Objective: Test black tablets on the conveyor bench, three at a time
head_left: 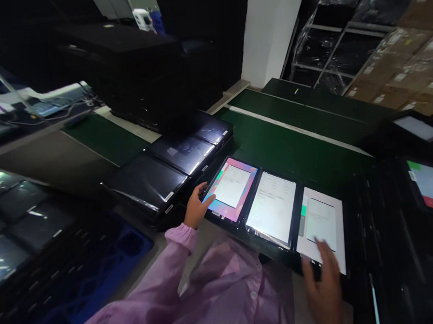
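Observation:
Three lit tablets lie side by side in front of me. The left tablet (245, 192) has a pink and blue picture behind a white window. A nearly all-white page fills the middle tablet (273, 205). On the right tablet (338, 223), a pale screen carries a white window and a green patch. My left hand (197, 206) is at the left tablet's near left edge, thumb and fingers apart, the thumb over its border. Somewhat blurred, my right hand (324, 282) hovers over the near part of the right tablet with fingers spread; whether a fingertip touches the glass I cannot tell.
Stacked dark tablets (181, 154) stand left of the lit ones. A blue crate (129, 239) with more dark devices is at lower left. More lit tablets (430, 182) sit at right. Behind run a green work surface (273, 137) and wrapped cardboard boxes (396, 60).

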`<state>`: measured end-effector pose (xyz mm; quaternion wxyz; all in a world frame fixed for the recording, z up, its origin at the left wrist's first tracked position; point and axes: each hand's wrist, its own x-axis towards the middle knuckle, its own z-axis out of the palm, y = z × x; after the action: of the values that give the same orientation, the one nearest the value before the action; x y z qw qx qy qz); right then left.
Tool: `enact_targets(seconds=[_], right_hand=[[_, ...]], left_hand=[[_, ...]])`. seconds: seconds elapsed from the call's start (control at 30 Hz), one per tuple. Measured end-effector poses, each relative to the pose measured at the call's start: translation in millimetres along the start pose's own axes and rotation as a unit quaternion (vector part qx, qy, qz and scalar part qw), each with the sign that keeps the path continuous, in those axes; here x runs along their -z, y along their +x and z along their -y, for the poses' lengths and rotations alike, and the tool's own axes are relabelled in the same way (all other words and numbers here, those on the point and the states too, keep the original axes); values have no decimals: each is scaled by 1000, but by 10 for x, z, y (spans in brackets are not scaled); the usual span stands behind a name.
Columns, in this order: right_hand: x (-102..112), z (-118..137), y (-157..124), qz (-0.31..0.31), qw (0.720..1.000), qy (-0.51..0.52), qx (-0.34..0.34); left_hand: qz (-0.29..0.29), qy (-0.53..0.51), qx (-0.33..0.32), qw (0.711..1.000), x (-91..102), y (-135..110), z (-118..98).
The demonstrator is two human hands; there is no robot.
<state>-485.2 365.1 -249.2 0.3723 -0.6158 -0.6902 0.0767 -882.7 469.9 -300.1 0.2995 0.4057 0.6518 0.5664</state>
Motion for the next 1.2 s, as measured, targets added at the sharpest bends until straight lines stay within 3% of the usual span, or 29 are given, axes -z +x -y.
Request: enact_targets(seconds=[0.1,0.23,0.5,0.77,0.9,0.97,1.07,1.1,1.2], right_hand=[[-149,279,-35,124,985,3,120],[-268,349,40,154,971,-24,179],[-367,361,372,125,975,-62,174],[-466,318,381,121,976,-32,179],[-327,204,349,97,988,8,121],[-203,55,311,66,996,16,65],[-60,-199,256,16,1000,-1,-6],[-40,-260,247,7,1000,-7,-13],[-52,-329,262,16,1000,-13,7]], left_hand=[[-5,1,5,1000,1,-13,-16],[-7,5,16,1000,1,-36,-32],[-23,8,23,999,-13,-43,-8],[-33,14,16,999,-65,-44,-5],[-26,9,23,999,-3,-31,-77],[-36,26,-6,999,56,-96,-170],[-54,117,-126,984,49,-348,-395],[-30,145,-169,974,-6,-465,-482],[124,192,-248,941,-337,-841,-713]])
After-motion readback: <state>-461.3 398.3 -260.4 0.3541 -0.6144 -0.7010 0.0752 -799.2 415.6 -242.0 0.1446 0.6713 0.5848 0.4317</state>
